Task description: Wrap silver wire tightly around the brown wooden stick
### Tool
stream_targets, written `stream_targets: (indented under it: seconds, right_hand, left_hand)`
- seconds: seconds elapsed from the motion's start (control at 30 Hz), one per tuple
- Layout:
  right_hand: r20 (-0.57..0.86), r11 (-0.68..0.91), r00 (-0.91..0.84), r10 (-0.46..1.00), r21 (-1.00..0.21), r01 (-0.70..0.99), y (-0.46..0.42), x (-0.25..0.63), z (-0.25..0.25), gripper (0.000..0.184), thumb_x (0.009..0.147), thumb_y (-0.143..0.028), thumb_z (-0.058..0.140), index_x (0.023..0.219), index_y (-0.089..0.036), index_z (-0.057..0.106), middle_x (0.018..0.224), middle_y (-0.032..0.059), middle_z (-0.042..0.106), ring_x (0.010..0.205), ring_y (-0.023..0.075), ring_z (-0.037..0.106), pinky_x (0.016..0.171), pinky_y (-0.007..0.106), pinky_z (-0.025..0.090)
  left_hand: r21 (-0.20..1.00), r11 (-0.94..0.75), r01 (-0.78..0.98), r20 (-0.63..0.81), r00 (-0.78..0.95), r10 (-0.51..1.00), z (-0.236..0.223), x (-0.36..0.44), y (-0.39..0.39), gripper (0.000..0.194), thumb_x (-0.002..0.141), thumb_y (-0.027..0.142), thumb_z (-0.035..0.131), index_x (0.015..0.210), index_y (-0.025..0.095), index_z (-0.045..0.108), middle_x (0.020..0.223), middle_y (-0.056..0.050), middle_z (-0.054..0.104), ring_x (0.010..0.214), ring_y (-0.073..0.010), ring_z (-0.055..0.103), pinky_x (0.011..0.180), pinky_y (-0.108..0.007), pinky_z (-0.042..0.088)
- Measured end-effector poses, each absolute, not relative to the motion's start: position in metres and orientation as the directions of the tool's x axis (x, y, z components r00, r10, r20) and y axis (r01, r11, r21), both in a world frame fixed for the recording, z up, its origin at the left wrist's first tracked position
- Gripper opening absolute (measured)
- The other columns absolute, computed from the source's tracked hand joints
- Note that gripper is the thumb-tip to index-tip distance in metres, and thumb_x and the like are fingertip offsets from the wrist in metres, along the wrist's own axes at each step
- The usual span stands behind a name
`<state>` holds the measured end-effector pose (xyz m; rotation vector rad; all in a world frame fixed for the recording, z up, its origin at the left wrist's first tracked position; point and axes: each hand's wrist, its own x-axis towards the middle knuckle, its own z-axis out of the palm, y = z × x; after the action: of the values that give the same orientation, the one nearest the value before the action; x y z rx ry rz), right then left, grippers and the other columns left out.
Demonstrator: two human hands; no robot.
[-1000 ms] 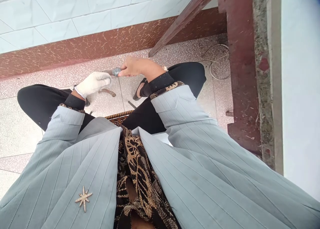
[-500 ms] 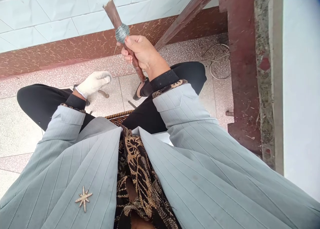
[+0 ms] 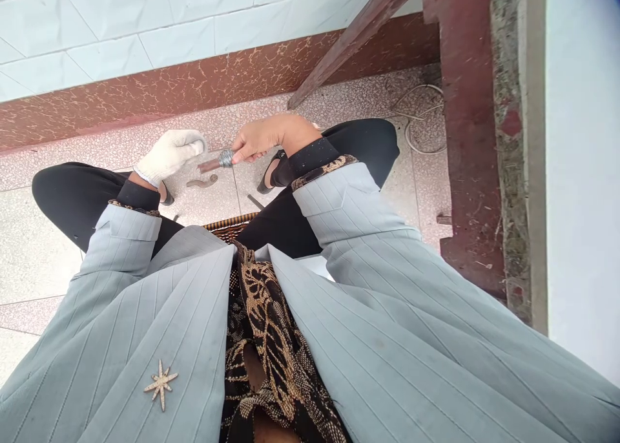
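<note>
My right hand (image 3: 266,136) is closed around a brown wooden stick (image 3: 208,166), which now points left and slightly down. Grey wire (image 3: 226,158) is wound in a tight coil round the stick, just beyond my fingertips. The rest of the stick is hidden under my hand. My left hand (image 3: 167,155) wears a white knitted glove, with thumb and fingers pinched together close to the stick's broken end. A faint thin strand seems to run from this pinch to the coil. Beneath the hands, a small curved brown piece (image 3: 202,181) lies on the floor.
A tiled wall (image 3: 169,17) with a reddish base stands ahead. One wooden beam (image 3: 356,39) slants down to the floor at its foot. To the right are a looped pale cable (image 3: 426,149) and a dark red panel (image 3: 467,139). A wicker edge (image 3: 230,226) shows between my legs.
My right hand has lowered and turned the stick from upright to nearly level, bringing its broken end toward the gloved hand. My left hand has shifted slightly left and up, staying pinched.
</note>
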<state>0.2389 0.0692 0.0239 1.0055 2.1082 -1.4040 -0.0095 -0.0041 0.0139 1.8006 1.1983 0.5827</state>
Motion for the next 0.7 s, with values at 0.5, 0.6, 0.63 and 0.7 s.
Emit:
stream_targets:
  seconds: [0.5,0.6,0.63,0.7]
  right_hand:
    - [-0.326,-0.135,-0.382,0.865,-0.884,0.448,0.075,0.237,0.016,0.027,0.106,-0.036,0.059,0.086,-0.018,0.057,0.069,-0.0003,0.051,0.059,0.0106,0.041,0.053,0.025,0.033]
    - [-0.475,0.125,-0.483,0.736,-0.605,0.786,0.073,0.235,0.021,0.03,0.103,-0.036,0.062,0.08,-0.016,0.059,0.07,0.0019,0.054,0.063,0.0127,0.047,0.061,0.029,0.036]
    - [-0.536,0.19,-0.506,0.676,-0.537,0.822,0.071,0.235,0.023,0.031,0.102,-0.034,0.064,0.078,-0.015,0.06,0.067,0.0014,0.054,0.063,0.0125,0.047,0.062,0.029,0.035]
    - [-0.657,0.268,-0.57,0.494,-0.508,0.819,0.068,0.234,0.026,0.03,0.1,-0.028,0.067,0.075,-0.013,0.061,0.063,-0.0012,0.052,0.061,0.0108,0.045,0.063,0.028,0.034]
  left_hand:
    - [0.861,-0.164,0.481,-0.105,0.485,0.868,0.007,0.001,-0.006,0.023,0.093,0.036,0.052,0.086,0.018,0.066,0.077,-0.003,0.063,0.072,-0.0156,0.057,0.073,-0.032,0.047]
    - [0.809,-0.195,0.555,-0.104,0.461,0.881,0.012,-0.002,-0.006,0.023,0.091,0.034,0.053,0.082,0.018,0.067,0.078,-0.004,0.065,0.076,-0.0171,0.059,0.077,-0.033,0.049]
    - [0.789,-0.197,0.582,-0.113,0.453,0.884,0.013,-0.002,-0.005,0.023,0.091,0.033,0.054,0.08,0.018,0.068,0.079,-0.005,0.066,0.078,-0.018,0.06,0.078,-0.033,0.049]
    - [0.769,-0.19,0.611,-0.133,0.443,0.887,0.014,-0.002,-0.005,0.02,0.088,0.031,0.056,0.079,0.019,0.069,0.079,-0.005,0.067,0.08,-0.0191,0.061,0.08,-0.034,0.049]
